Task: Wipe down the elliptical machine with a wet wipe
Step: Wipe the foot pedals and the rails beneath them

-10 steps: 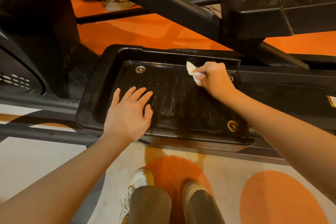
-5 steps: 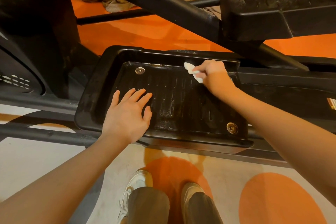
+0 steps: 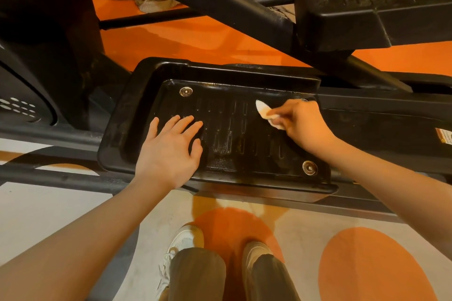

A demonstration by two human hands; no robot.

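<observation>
Two shoes [image 3: 186, 237] stand on the floor [image 3: 49, 215]. The left hand [image 3: 168, 151] lies flat, fingers released, on the black pedal [image 3: 234, 139]. Farther in, the right hand [image 3: 300, 122] fingers pinch the wet wipe [image 3: 265, 113] against the pedal's far right corner.

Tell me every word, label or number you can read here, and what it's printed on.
None can be read.
Small orange and white sticker on the black elliptical machine frame, right edge of view: it bears print, but too small and blurred to read.
White dot pattern on the black housing at left: only dots, no letters.
</observation>
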